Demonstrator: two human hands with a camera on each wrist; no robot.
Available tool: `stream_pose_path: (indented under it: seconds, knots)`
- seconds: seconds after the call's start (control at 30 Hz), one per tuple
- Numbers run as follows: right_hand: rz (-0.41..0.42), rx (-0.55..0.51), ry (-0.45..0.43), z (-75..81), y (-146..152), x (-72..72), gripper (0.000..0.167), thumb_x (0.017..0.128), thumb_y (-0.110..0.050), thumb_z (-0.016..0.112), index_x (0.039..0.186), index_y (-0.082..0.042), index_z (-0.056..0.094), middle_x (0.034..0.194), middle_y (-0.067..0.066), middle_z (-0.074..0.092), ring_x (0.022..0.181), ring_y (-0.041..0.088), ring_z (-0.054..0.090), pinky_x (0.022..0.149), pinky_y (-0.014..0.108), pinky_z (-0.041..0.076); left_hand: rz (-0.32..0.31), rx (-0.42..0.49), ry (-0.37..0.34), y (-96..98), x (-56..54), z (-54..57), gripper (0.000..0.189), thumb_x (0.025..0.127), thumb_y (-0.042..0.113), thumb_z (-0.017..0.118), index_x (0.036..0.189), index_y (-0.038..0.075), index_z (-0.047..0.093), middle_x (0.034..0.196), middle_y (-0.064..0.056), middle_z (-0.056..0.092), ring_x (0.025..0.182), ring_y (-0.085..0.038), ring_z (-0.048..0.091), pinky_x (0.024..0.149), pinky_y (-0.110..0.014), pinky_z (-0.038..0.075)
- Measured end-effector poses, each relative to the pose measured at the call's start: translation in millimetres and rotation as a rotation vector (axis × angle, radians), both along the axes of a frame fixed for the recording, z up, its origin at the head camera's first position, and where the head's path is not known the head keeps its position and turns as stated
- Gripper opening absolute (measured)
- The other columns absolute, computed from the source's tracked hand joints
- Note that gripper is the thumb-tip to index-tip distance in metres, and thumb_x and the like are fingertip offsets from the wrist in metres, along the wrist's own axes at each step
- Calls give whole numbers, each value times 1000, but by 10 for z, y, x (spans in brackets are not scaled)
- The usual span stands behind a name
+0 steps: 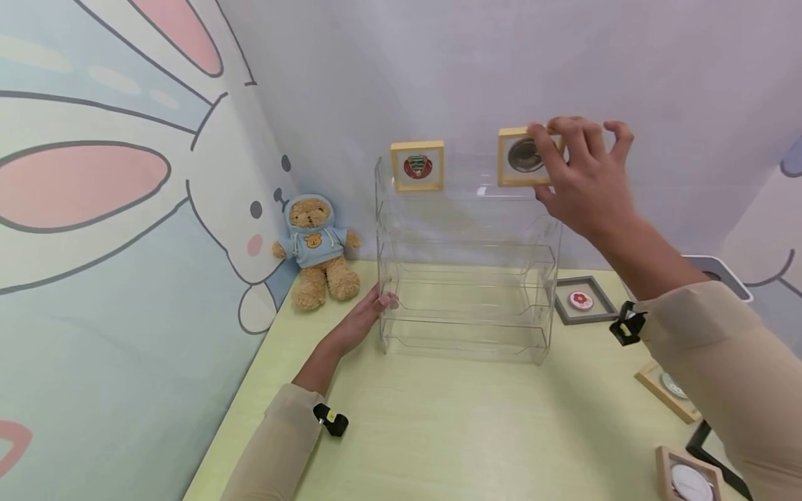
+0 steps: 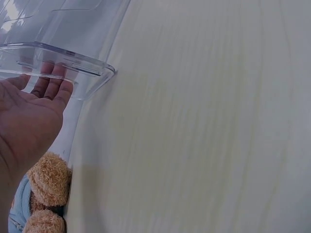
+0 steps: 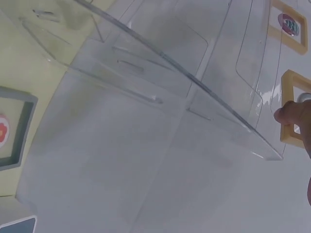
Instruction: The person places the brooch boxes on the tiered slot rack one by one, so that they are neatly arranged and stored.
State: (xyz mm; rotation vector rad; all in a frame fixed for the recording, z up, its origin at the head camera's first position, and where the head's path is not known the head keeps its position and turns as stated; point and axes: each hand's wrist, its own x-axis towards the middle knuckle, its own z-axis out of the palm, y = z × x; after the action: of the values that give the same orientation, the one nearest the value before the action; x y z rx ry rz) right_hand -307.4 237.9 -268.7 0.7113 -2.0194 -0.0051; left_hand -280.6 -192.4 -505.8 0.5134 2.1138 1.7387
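1. Right sleeve [image 1: 708,341]: beige, nearest the head camera, crossing above the right side of the tabletop [image 1: 464,417]; black wrist device [image 1: 628,324] fitted at the cuff.
2. Right hand [image 1: 589,167]: thumb and fingers pinch the oval-badge frame [image 1: 523,156], light wood around a dark badge, at its right-hand portion.
3. Oval-badge frame: located at the right end of the top tier of the clear display rack [image 1: 464,341]. Contact with the tier cannot be determined.
4. Left hand [image 1: 358,322]: fingers extended, resting against the rack's left side panel; well apart from the right hand.
5. Red-and-green badge frame [image 1: 418,165]: upright at the left end of the top tier.
6. Teddy bear [image 1: 318,243]: seated left of the rack, wearing a light blue hoodie.
7. Flower-badge frame [image 1: 581,300]: grey, flat on the tabletop, just right of the rack.
8. White-disc frame [image 1: 689,480]: lower right, beside a black frame [image 1: 720,452] partly covered by the sleeve.
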Motion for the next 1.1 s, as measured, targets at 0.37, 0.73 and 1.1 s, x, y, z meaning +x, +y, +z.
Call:
stream_pose_path:
  seconds: [0.37, 0.73, 1.1]
  knots:
    - [-68, 170, -27, 127, -296, -186, 97, 84, -7, 90, 168, -11, 42, 152, 21, 45, 143, 42, 40, 109, 80, 32, 7, -31, -6, 2, -2, -16, 79, 116, 64, 40, 178, 21, 16, 158, -16, 50, 157, -33, 43, 138, -59, 22]
    - [-118, 243, -152, 175, -392, -285, 97, 88, -8, 92, 170, -12, 41, 159, 22, 41, 146, 42, 37, 112, 80, 31, -3, -30, 13, 8, -29, -21, 84, 114, 67, 42, 177, 17, 17, 155, -17, 52, 153, -35, 45, 137, -60, 23]
    - [-150, 331, -247, 244, -458, -306, 97, 94, -13, 90, 172, -11, 34, 166, 22, 36, 151, 42, 33, 114, 78, 30, 22, -42, 11, -10, -18, -32, 80, 115, 65, 41, 177, 20, 19, 156, -17, 54, 155, -34, 45, 136, -62, 25]
